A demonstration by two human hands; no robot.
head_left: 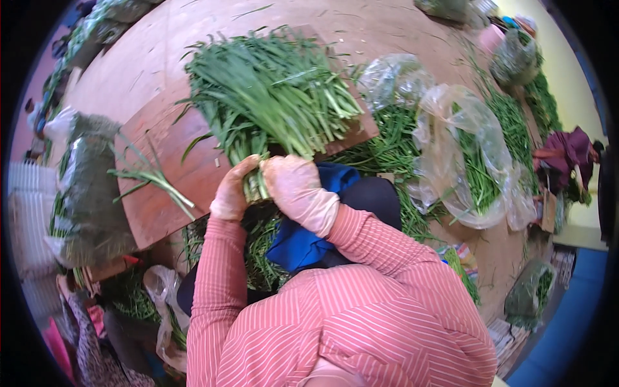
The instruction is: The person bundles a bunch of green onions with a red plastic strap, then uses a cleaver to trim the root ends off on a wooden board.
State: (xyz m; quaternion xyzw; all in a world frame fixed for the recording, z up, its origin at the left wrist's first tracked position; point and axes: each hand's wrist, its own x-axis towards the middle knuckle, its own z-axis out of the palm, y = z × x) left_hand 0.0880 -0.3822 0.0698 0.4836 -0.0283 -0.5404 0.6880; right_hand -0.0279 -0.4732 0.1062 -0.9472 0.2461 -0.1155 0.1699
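Observation:
Both my hands wear thin pale gloves and meet at the near edge of a reddish-brown board point(161, 216). My left hand point(232, 191) is closed round the left side of a bunch of long green leafy stalks point(253, 185). On the same bunch, at its pale cut ends, my right hand point(298, 191) is closed from the right. The bunch's leaves point away from me and merge with a thick pile of the same greens point(258, 77) on the board. A few loose stalks point(161, 180) lie to the left of my hands.
Left of the board stands a large clear bag of greens point(97, 187). To the right, an open plastic bag point(477, 161) and loose greens point(393, 138) cover the floor. A blue cloth point(293, 242) lies over my lap. Other people's clothing shows at both sides.

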